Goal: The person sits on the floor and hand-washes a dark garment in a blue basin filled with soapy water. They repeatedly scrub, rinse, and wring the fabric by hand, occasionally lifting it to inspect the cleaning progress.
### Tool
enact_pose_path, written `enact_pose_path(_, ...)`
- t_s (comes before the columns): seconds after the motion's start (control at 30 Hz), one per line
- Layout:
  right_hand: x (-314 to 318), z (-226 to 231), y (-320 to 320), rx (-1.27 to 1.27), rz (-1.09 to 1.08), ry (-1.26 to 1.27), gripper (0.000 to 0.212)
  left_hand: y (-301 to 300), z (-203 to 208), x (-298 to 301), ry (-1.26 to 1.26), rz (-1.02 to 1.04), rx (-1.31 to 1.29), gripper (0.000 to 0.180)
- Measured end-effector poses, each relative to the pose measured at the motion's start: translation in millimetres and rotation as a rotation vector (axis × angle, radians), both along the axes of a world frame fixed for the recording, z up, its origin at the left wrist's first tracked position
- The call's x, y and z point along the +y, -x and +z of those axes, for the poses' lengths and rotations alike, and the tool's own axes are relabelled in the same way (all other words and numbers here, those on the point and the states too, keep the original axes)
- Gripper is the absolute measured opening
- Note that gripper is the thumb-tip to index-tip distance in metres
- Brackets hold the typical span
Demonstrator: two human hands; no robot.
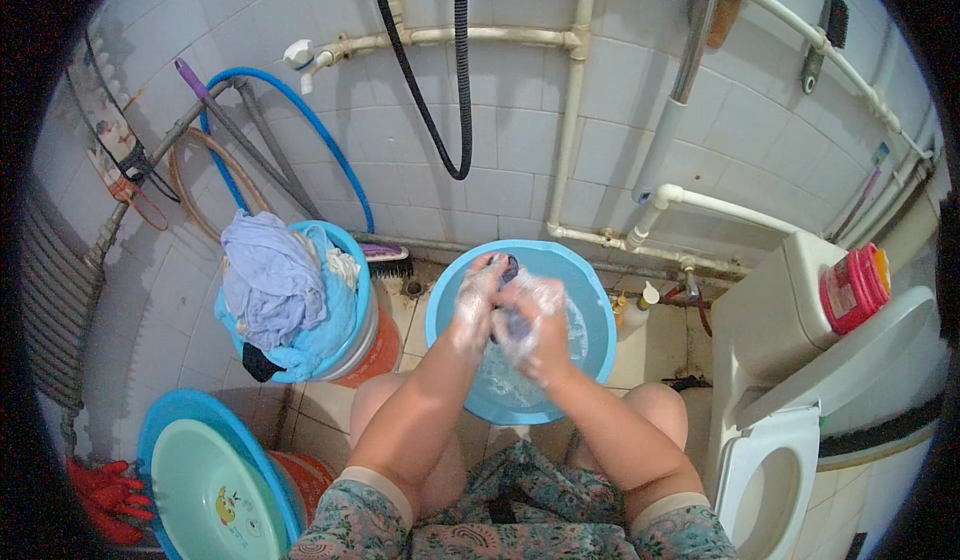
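Note:
A blue basin (590, 345) of soapy water stands on the tiled floor in front of my knees. Over it, my left hand (478, 295) and my right hand (535, 320) are both covered in foam and pressed together around a small dark piece of cloth (513, 326). The cloth is mostly hidden between my palms; only a dark edge shows at the top and middle. Both forearms reach in from the lower edge above my bare knees.
To the left, a blue bucket (350, 345) is heaped with blue and lilac laundry (272, 280). Stacked green and blue basins (210, 485) lie at lower left beside red gloves (105, 495). A white toilet (790, 460) with a red container (855, 287) on its tank is right. Pipes and hoses line the wall.

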State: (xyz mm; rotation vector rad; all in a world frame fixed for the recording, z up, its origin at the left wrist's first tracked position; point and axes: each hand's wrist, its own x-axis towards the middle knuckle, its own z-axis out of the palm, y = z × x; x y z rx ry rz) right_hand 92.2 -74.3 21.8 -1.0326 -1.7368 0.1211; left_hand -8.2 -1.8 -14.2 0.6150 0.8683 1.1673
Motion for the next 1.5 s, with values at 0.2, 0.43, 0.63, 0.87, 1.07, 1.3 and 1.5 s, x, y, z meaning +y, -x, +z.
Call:
enact_pose_path(0.2, 28, -18, -10, 0.312, -0.121, 0.143, 0.017, -34, 10, -21, 0.256, 0.186, -0.173, 0.026)
enact_pose_path(0.43, 17, -16, -3, 0.165, -0.193, 0.026, 0.018, -30, 9, -26, 0.155, 0.181, -0.164, 0.026)
enact_pose_path(0.63, 62, -71, -48, 0.728, -0.073, 0.497, 0.022, -41, 26, -36, 0.111, 0.074, 0.023, 0.013)
enact_pose_path(0.87, 45, -27, -55, 1.545, 0.419, 1.084, 0.021, -19, 30, -18, -0.117, -0.053, 0.032, 0.031)
enact_pose_path(1.07, 56, -19, -69, 1.651, 0.538, 0.731, 0.012, -13, 32, -25, 0.293, -0.53, -0.441, 0.062)
enact_pose_path(1.3, 27, 10, -50, 0.486, 0.192, 0.185, 0.018, -11, -6, 4, 0.151, -0.187, -0.453, 0.031)
enact_pose_path(1.5, 0, 5, 3, -0.089, 0.097, -0.198, 0.016, -16, -1, -10, 0.135, 0.073, -0.41, 0.018)
